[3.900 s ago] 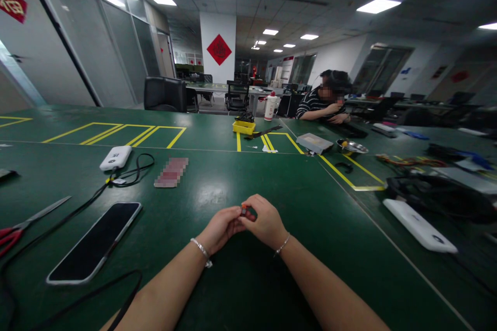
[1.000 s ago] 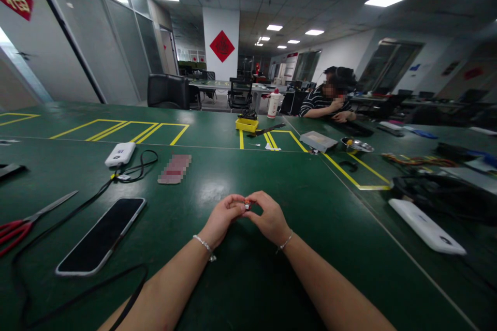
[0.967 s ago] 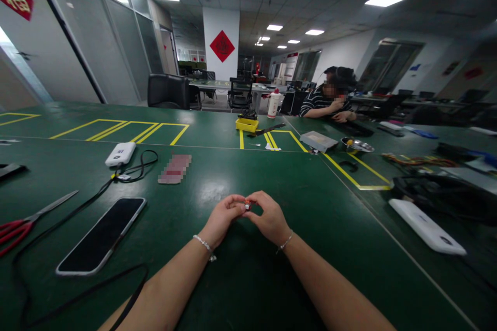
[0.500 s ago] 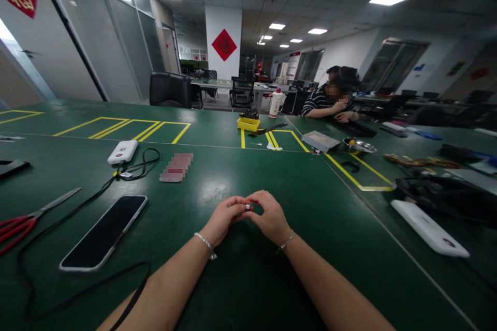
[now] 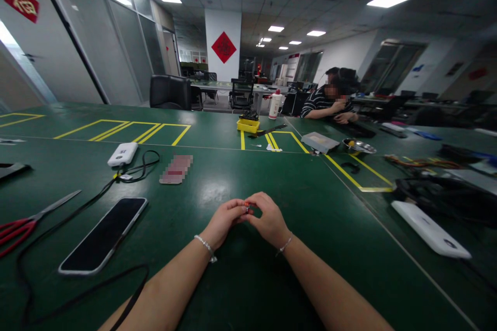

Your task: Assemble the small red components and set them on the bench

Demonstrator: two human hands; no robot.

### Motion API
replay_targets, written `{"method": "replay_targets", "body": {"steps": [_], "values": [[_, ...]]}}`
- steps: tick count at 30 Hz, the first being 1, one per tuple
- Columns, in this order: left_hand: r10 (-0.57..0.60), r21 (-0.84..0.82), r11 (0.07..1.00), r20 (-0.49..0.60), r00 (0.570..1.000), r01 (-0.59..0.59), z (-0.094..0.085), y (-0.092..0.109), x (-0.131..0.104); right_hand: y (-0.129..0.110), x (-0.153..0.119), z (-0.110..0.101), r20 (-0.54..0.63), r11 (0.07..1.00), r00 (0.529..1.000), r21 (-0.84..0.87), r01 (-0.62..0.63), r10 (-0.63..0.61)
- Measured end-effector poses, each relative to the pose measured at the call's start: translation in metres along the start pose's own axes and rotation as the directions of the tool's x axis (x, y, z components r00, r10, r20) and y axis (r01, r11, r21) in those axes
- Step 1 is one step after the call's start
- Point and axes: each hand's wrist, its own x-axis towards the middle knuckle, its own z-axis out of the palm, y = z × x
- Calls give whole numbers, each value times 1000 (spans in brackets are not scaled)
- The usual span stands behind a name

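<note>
Over the middle of the green table (image 5: 202, 284), my left hand (image 5: 223, 221) and my right hand (image 5: 268, 217) meet at the fingertips. Pinched between them is a small orange and silver piece (image 5: 247, 208), too small and too covered by fingers to name. Both hands are closed on it, thumbs towards me. To the left of my left hand lies a smartphone (image 5: 104, 238) with a dark screen and a pale case. A blurred-out pinkish card-like thing (image 5: 176, 169) rests beyond it.
Red-handled scissors (image 5: 34, 220), a white power bank (image 5: 123, 154) and a black cable (image 5: 89, 199) lie left. A yellow tray (image 5: 247, 125) stands at the back. Rightward are a metal bowl (image 5: 359, 146) and another white device (image 5: 429, 228). A person (image 5: 330, 98) sits at the far right.
The fingers have shifted slightly around the small piece, and less of its silver part shows. Both hands stay in nearly the same place.
</note>
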Motion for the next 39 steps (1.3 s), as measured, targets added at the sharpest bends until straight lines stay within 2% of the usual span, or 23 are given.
{"method": "replay_targets", "body": {"steps": [8,14,23,30,35,39], "values": [[8,45,999,-52,999,-6,3,-3,1,-1,-2,2,17,993,998,-101,57,-56],[79,138,988,-51,996,-72,0,-5,3,-5,-1,1,11,985,999,-167,43,-42],[82,156,985,-39,996,-75,3,-4,1,-8,-1,-1,-2,981,1000,-189,29,-30],[96,187,979,-69,993,-82,2,-5,1,-8,-3,5,-15,971,1000,-239,23,-27],[113,244,966,-91,989,-88,1,-6,1,-10,-2,1,35,958,998,-280,58,-51],[125,254,962,-94,988,-98,4,-3,0,-11,-2,2,39,962,999,-273,17,-7]]}}
